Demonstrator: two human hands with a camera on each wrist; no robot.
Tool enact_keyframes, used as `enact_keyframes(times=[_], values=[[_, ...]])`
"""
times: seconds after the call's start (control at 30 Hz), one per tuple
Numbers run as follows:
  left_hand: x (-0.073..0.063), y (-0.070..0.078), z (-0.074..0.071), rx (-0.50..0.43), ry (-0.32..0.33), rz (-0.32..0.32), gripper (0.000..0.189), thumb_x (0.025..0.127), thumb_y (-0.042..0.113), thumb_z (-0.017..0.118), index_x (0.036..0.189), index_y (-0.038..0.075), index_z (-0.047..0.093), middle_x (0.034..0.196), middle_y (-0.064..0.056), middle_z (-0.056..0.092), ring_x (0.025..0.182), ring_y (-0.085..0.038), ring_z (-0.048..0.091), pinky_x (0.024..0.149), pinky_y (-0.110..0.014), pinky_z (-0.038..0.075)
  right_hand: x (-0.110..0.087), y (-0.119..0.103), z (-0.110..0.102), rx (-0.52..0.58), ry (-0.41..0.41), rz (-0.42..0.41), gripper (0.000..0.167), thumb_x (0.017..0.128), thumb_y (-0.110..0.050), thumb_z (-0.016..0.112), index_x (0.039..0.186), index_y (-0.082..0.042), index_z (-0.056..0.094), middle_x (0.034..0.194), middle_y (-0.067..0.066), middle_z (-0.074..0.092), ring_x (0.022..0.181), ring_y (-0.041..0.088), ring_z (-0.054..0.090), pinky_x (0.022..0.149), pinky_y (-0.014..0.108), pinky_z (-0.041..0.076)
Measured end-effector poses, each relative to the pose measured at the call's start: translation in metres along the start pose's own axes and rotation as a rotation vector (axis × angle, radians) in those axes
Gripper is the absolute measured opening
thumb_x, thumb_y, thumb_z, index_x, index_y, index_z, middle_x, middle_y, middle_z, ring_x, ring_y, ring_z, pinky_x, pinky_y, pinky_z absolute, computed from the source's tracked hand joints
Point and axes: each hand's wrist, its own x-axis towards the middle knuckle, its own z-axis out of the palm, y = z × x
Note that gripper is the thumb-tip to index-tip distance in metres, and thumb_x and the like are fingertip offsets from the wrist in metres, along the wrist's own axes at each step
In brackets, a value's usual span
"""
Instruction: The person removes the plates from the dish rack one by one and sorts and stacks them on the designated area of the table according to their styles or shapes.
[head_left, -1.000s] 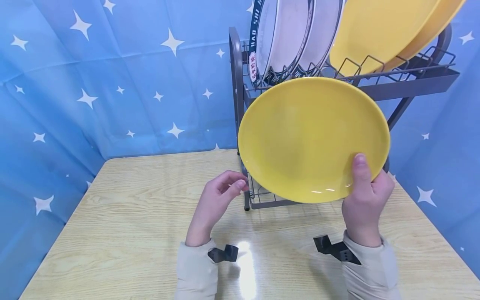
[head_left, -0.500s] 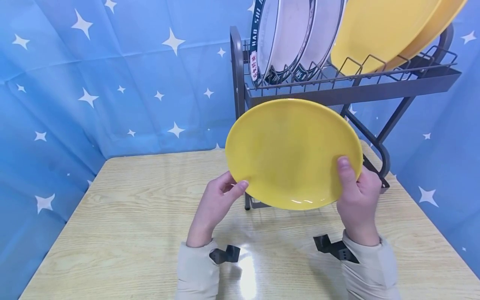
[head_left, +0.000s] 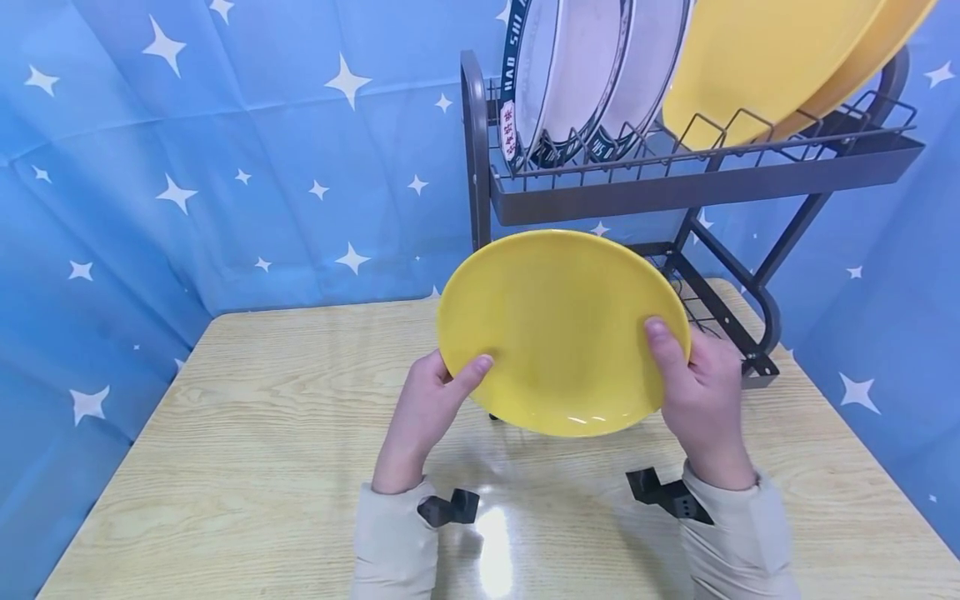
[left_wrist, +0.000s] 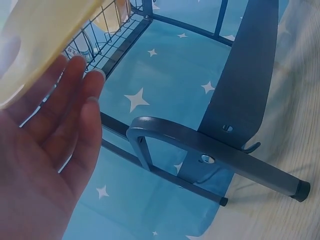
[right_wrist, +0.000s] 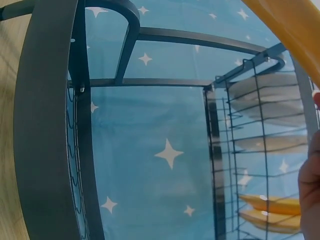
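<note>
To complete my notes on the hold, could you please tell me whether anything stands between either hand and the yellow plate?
Nothing visible does: the left hand and right hand hold the yellow plate directly, at opposite sides. In the head view, the dish rack stands behind the plate.

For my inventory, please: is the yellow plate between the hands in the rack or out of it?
Out: the left hand and right hand hold the yellow plate in front of the rack.

Rack (head_left: 705, 190) in hd & wrist vws
</note>
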Motion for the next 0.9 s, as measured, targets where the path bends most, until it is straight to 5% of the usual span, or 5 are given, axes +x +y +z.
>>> enact_keyframes(times=[0.37, 0.7, 0.9], values=[[0.006, -0.022, -0.003, -0.003, 0.029, 0.037, 0.032, 0.086, 0.039, 0.057, 0.105, 0.013, 0.060, 0.090, -0.002, 0.066, 0.081, -0.016, 0.064, 0.073, -0.035, 0.048, 0.001, 0.000, 0.001, -0.065, -0.049, -0.021, 0.019, 0.087, -0.007, 0.054, 0.072, 0.003, 0.061, 0.062, -0.003, 0.062, 0.050, 0.004, 0.059, 0.043, 0.015, 0.044], [0.006, -0.025, -0.005, 0.000, 0.049, 0.037, 0.033, 0.086, 0.041, 0.056, 0.104, 0.013, 0.061, 0.088, -0.003, 0.066, 0.079, -0.016, 0.064, 0.072, -0.035, 0.049, 0.001, 0.001, 0.003, -0.091, -0.064, -0.024, 0.015, 0.086, -0.007, 0.055, 0.075, 0.001, 0.063, 0.062, 0.002, 0.061, 0.050, 0.005, 0.059, 0.042, 0.016, 0.044], [0.006, -0.026, -0.007, 0.006, 0.093, 0.049, 0.032, 0.090, 0.037, 0.050, 0.096, 0.008, 0.062, 0.079, -0.006, 0.065, 0.066, -0.018, 0.063, 0.059, -0.033, 0.050, 0.001, 0.001, 0.003, -0.152, -0.092, 0.006, 0.013, 0.086, -0.010, 0.056, 0.080, -0.001, 0.063, 0.061, 0.003, 0.061, 0.049, 0.003, 0.058, 0.041, 0.016, 0.043]])
